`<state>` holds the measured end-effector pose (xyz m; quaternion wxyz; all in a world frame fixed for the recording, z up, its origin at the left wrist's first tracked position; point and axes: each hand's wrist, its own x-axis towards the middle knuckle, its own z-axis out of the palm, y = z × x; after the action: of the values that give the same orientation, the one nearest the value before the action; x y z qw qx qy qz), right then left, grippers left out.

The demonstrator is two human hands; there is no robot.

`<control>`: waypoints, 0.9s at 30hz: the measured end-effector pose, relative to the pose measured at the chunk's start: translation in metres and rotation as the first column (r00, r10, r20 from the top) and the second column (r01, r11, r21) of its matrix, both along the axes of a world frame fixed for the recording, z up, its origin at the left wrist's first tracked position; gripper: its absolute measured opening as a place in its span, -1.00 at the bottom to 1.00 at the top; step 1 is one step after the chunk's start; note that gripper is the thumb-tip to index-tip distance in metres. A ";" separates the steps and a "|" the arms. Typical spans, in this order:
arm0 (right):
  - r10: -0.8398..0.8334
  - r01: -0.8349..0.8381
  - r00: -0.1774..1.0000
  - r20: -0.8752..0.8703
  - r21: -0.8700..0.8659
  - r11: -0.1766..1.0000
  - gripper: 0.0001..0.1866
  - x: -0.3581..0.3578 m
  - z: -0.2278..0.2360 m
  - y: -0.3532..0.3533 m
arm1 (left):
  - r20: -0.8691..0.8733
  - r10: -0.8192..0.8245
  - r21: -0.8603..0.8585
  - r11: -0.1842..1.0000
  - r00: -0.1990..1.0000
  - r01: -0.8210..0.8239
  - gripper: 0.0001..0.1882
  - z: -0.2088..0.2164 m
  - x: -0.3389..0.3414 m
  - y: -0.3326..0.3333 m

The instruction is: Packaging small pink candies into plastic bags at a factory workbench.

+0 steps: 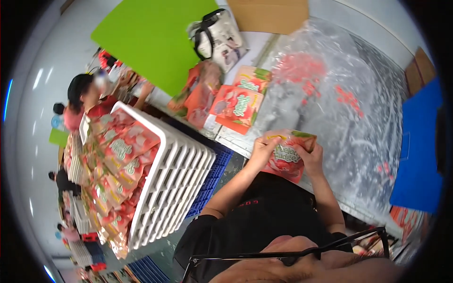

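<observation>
A red and peach printed pouch (286, 160) is held upright in front of me at the table's near edge. My left hand (264, 150) pinches its upper left edge, and my right hand (310, 158) grips its upper right side. Beyond my left hand, several similar flat pouches (236, 104) lie overlapped on the table. Past my right hand, clear plastic sheeting (349, 137) covers the table, with small pinkish-red pieces (299, 68) in loose groups on it. Whether anything is inside the held pouch I cannot tell.
To the left, a white slatted crate (174, 174) is heaped with filled pouches (118, 165), above a blue crate (214, 170). A green board (151, 42), a white bag (219, 40) and a cardboard box (269, 16) stand far back. A blue panel (420, 151) is at right. A co-worker (89, 96) sits at far left.
</observation>
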<state>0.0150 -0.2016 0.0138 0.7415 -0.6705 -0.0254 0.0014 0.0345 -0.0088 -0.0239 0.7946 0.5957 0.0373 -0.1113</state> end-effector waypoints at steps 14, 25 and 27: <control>0.010 0.003 0.999 -0.053 0.226 0.974 -0.86 0.006 -0.016 0.010 | 0.219 -0.027 -0.011 0.999 0.975 0.030 -0.87 0.022 -0.002 0.012; 0.092 -0.011 0.986 -0.139 0.500 0.866 -0.81 0.000 -0.014 0.007 | 0.007 -0.182 -0.206 0.962 0.983 0.180 -0.63 -0.005 -0.001 0.025; 0.092 -0.012 0.989 -0.118 0.553 0.833 -0.79 -0.005 -0.013 0.001 | -0.006 -0.298 -0.225 0.931 0.955 0.289 -0.60 0.003 -0.003 0.022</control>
<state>0.0095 -0.2008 0.0007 0.9025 -0.4263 0.0089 0.0609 0.0319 0.0135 -0.0208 0.8294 0.5001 -0.0488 -0.2440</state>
